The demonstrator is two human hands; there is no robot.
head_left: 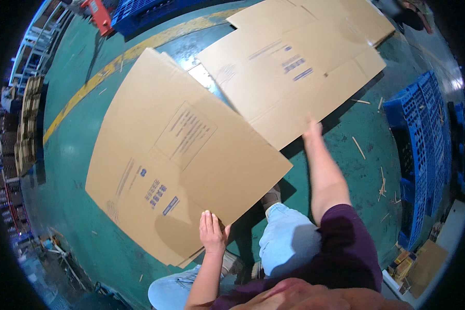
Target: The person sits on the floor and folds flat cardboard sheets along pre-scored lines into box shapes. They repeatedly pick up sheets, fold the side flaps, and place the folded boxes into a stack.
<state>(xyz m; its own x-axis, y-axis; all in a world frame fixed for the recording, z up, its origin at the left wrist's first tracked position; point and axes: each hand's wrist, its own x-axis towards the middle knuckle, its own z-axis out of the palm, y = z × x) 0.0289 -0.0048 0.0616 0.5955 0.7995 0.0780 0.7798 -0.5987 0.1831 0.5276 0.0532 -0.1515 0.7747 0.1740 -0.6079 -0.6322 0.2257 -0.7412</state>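
Purple shirt (pixel 349 237) closest. Left hand (pixel 213 233), fingers straight, atop near edge of printed cardboard (pixel 139 124), which spreads ahead and leftward, long axis slanting far-left to near-right. Right hand (pixel 312 129), well apart, farther forward, nearer second cardboard (pixel 341 57), at its near edge; grip unclear.

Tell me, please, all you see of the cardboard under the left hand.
The cardboard is broad, flat and tan, with bluish print and a framed panel. It lies slantwise over the green floor, layered edges at its far corner. The left hand touches its near edge; its right edge seems to overlap another sheet.
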